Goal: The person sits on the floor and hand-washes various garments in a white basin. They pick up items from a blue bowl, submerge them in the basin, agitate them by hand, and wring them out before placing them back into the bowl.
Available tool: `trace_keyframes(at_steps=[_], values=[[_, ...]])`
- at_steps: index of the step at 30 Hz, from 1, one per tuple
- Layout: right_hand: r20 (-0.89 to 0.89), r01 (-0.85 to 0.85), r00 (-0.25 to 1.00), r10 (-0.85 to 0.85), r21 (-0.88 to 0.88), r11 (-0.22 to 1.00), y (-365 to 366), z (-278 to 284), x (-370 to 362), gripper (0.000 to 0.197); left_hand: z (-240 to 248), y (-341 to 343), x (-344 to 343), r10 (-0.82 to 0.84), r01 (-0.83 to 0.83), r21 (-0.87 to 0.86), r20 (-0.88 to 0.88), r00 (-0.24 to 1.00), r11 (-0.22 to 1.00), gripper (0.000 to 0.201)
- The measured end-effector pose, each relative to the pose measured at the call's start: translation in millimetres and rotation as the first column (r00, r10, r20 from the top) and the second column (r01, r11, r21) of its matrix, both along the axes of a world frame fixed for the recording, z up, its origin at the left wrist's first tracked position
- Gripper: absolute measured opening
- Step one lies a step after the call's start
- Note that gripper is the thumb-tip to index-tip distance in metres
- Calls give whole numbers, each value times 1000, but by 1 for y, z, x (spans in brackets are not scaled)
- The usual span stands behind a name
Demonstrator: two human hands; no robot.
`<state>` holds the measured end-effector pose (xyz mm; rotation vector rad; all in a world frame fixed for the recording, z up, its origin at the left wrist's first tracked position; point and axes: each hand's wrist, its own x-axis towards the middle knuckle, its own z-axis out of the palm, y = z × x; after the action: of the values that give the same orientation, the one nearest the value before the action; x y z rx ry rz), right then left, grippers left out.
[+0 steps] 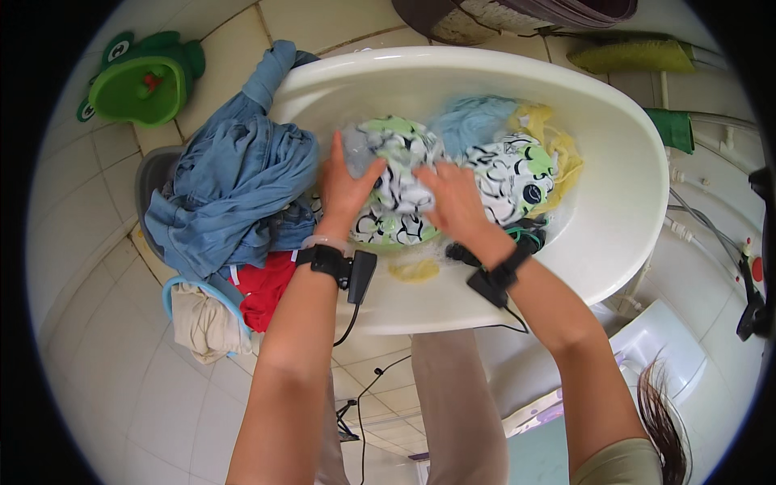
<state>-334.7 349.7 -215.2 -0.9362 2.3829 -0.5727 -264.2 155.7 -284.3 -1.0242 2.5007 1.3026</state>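
Observation:
A white garment (404, 174) with black, green and grey print lies bunched and wet in the white tub. My left hand (346, 187) grips its left side, with thumb and forefinger wide apart around the blurred cloth. My right hand (457, 198) has its fingers curled into the middle of the same garment. More of the printed cloth (513, 174) spreads to the right of my right hand. Beyond it lie a light blue cloth (475, 121) and a yellow cloth (566, 158). A dark item with green cord (529, 236) sits beside my right wrist.
The white tub (630, 234) reaches across the view. Blue denim clothes (234, 178) heap over a grey basin at its left end. Red cloth (268, 291) and a light blue basket (168, 295) holding beige cloth stand below. A green frog-shaped basin (141, 90) is at far left.

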Motion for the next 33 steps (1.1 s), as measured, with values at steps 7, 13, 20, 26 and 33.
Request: trace_keyframes(at_steps=[7,13,20,26,33], values=[[430,12,902,25,-82,997,75,46,52,43,65,8,54,-338,337,45,241,910,940,63],[-132,9,991,27,261,965,12,-19,-38,56,53,68,44,-659,678,-248,166,734,692,64],[-83,-157,966,244,558,815,-2,-105,-47,41,-2,76,57,-625,719,-100,423,656,687,64],[12,194,980,-200,198,961,4,-69,-87,25,-8,53,34,-335,326,84,166,927,942,70],[423,465,863,-275,-454,760,-37,45,-12,18,66,34,-53,342,-418,864,317,885,281,94]])
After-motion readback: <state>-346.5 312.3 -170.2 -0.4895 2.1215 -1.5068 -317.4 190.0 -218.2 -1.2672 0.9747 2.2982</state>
